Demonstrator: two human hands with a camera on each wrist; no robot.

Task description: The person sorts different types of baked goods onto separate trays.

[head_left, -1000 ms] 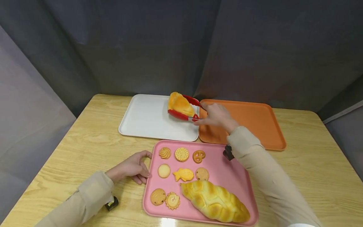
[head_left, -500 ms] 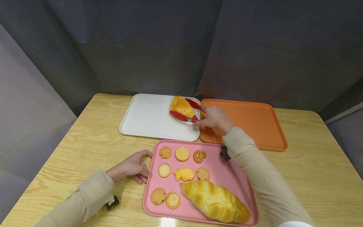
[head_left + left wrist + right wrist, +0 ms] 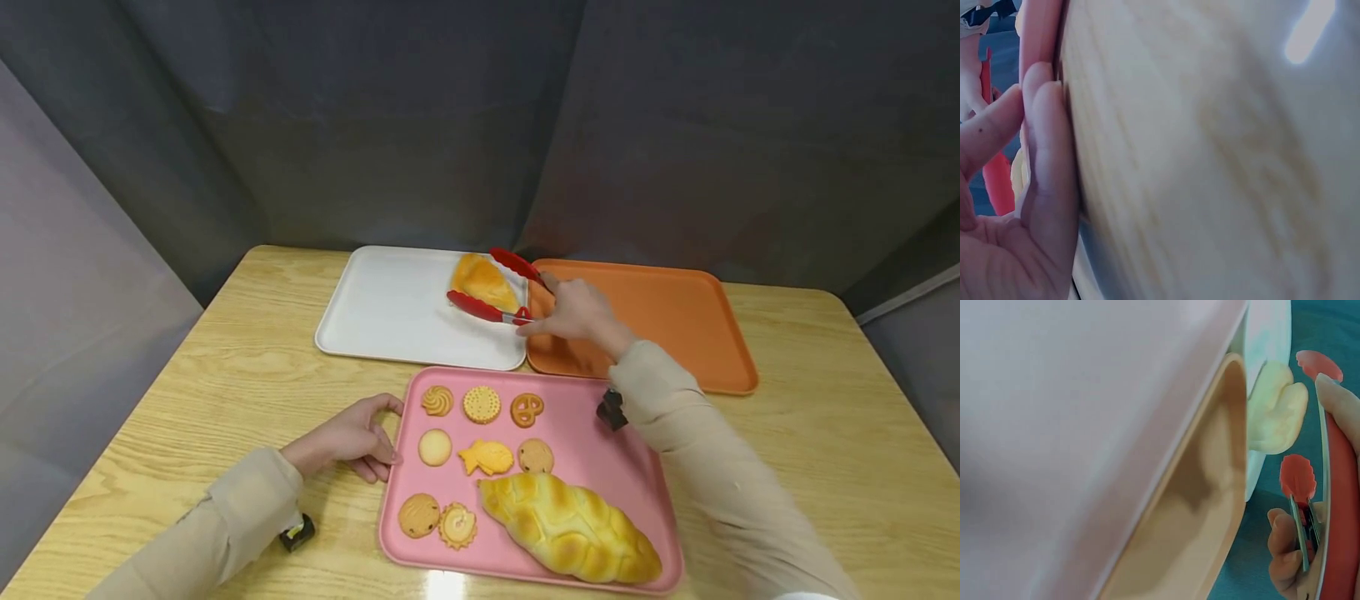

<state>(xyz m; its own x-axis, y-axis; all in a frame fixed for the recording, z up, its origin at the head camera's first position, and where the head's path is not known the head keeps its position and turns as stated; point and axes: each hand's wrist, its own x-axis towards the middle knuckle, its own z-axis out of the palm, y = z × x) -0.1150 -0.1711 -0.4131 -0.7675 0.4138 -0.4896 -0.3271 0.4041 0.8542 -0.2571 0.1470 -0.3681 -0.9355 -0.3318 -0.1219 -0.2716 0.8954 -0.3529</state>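
pastry (image 3: 486,282) lies on white tray (image 3: 390,308) between spread tongs (image 3: 476,307). right hand (image 3: 576,313) grips these over orange tray (image 3: 675,325); left hand (image 3: 351,435) pinches pink tray (image 3: 570,417).

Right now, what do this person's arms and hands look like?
The left sleeve and right sleeve are beige with wide cuffs. Near the left one is a small black device with a yellowish mark; near the right, a second black device. The left hand and right hand are gloveless.
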